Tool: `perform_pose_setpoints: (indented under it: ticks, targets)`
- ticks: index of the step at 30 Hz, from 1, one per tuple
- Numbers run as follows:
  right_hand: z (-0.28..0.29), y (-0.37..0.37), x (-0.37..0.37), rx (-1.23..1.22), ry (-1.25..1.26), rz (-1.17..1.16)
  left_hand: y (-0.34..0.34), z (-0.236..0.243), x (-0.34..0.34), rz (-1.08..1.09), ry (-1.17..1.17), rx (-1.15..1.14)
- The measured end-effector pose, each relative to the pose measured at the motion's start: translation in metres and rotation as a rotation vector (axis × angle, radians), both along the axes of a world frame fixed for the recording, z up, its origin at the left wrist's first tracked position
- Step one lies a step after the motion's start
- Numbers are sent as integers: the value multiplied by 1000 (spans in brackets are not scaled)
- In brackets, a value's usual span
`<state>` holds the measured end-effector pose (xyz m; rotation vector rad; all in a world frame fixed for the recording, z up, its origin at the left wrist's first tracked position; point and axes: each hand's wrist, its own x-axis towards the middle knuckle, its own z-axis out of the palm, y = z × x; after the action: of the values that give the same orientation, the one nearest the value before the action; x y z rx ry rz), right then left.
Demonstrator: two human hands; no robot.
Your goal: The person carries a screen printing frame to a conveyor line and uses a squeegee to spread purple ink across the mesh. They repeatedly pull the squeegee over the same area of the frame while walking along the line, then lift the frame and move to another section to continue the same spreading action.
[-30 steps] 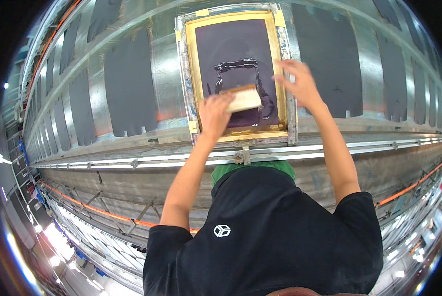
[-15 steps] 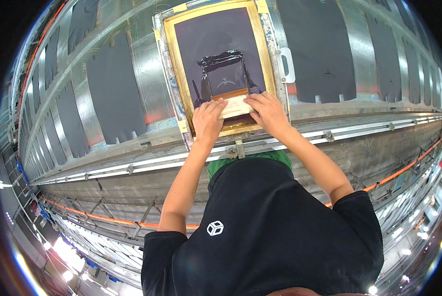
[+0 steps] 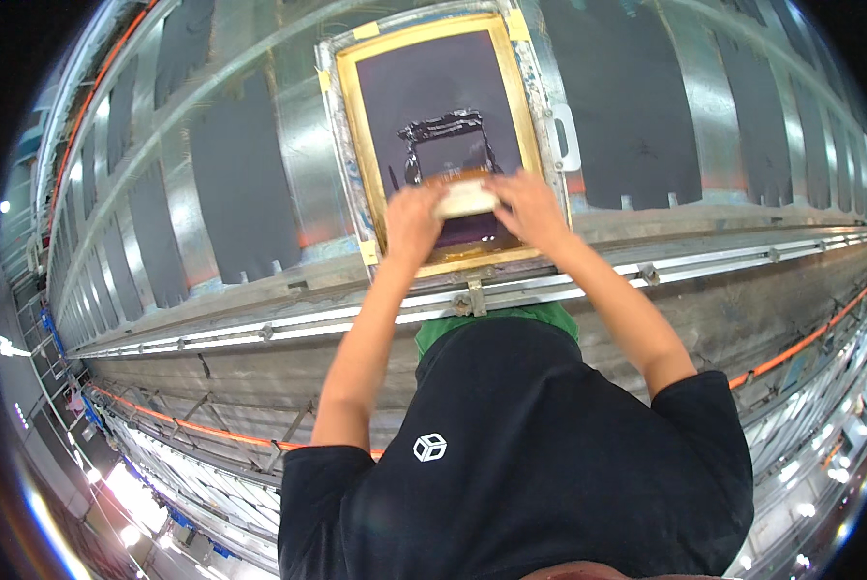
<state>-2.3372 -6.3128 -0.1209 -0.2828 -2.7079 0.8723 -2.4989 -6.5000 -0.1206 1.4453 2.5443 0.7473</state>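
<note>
Beside screen frame (image 3: 431,145): dark fabric panels (image 3: 235,184).

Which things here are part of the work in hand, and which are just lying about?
In use: squeegee, held by left hand and right hand; screen frame; ink.
Lying about: dark panels either side; metal table; rail.

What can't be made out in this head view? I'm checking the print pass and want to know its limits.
- Squeegee: only a pale strip shows; the left hand and right hand cover its ends, and its blade edge is out of sight.
- Screen frame: the mesh beneath both hands is hidden.
- Dark fabric pieces on the long table: far ones bend and blur at the fisheye rim.
</note>
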Motion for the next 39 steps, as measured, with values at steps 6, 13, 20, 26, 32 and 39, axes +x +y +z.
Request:
perform_pose_setpoints:
  ticks: [6, 13, 20, 26, 32, 39]
  targets:
    - [17, 49, 16, -316, -110, -133, -33, 7, 39, 1, 4, 57]
    - [-39, 134, -40, -466, -70, -637, -36, 11, 44, -46, -19, 27]
    - [1, 119, -63, -333, 134, -684, -77, 18, 54, -13, -44, 86]
    - [-8, -3, -147, -427, 204, -643, -176, 17, -9, 100, 7, 94]
    - [-27, -148, -247, -400, 169, -661, -311, 17, -113, 99, 47, 19]
    - [-41, -209, -297, -450, 112, -672, -376, 11, -171, 21, 25, -40]
